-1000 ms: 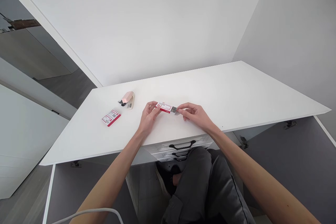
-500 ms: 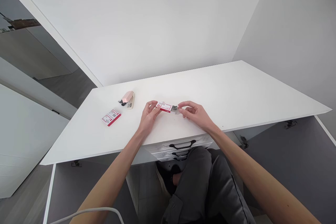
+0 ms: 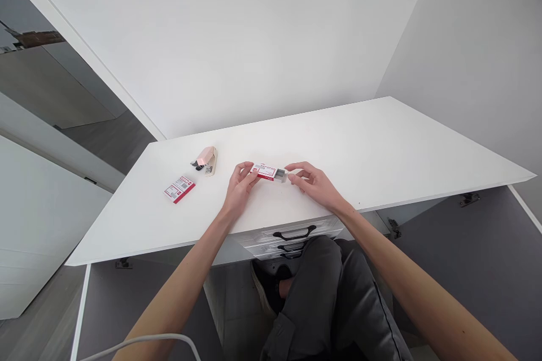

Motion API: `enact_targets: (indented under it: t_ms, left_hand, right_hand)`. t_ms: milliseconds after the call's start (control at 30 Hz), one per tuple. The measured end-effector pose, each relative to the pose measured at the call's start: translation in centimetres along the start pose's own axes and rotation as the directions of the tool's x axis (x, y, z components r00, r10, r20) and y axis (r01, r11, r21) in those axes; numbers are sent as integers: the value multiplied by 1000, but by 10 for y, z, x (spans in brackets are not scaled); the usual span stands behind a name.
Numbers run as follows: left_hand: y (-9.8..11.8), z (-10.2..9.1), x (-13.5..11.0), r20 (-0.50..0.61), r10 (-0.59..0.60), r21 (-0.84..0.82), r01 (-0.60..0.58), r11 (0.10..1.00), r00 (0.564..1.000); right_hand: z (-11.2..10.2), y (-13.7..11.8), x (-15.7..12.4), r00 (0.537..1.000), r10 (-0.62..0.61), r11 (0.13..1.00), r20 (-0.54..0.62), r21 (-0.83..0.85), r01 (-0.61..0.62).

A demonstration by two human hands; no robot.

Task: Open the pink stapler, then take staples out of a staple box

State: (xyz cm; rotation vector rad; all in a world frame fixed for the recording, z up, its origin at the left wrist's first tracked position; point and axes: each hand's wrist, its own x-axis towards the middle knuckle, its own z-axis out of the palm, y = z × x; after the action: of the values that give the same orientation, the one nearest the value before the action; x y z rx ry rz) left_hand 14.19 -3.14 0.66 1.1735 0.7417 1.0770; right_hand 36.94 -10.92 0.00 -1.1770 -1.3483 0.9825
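Observation:
My left hand (image 3: 240,187) holds a small white and red staple box (image 3: 266,171) by its left end, thumb on the near side. The box lies low over the tabletop, its right end open, with grey strips of staples (image 3: 279,174) showing there. At that open end, my right hand (image 3: 312,181) has its thumb and index finger curled around a pale flap or tray edge. The fingertips partly hide this edge. To the left lies a second white and red box (image 3: 179,189). Behind it is a pink and cream stapler (image 3: 206,159) with a dark part at its left.
The white tabletop (image 3: 364,141) meets a wall (image 3: 262,39) at the back. Below its front edge are drawers with black handles (image 3: 295,233) and open cupboard spaces on both sides. A white cable (image 3: 148,338) crosses the lower left.
My right fingers have shifted slightly at the box's open end. The grey staples there now show more plainly. My left hand, the second box and the stapler have stayed put.

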Motion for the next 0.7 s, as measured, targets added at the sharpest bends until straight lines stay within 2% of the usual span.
enact_targets:
  t_ms: [167, 400, 700]
  left_hand:
    - [0, -1, -1, 18, 17, 41, -18, 999, 1000]
    - [-1, -2, -3, 163, 38, 169, -66, 983, 986]
    - [4, 1, -6, 212, 59, 258, -114, 959, 975]
  right_hand:
    - [0, 3, 1, 999, 31, 999, 7, 31, -32]
    - [1, 4, 3, 998, 43, 993, 41, 108, -47]
    - [0, 1, 2, 999, 48, 995, 22, 88, -49]
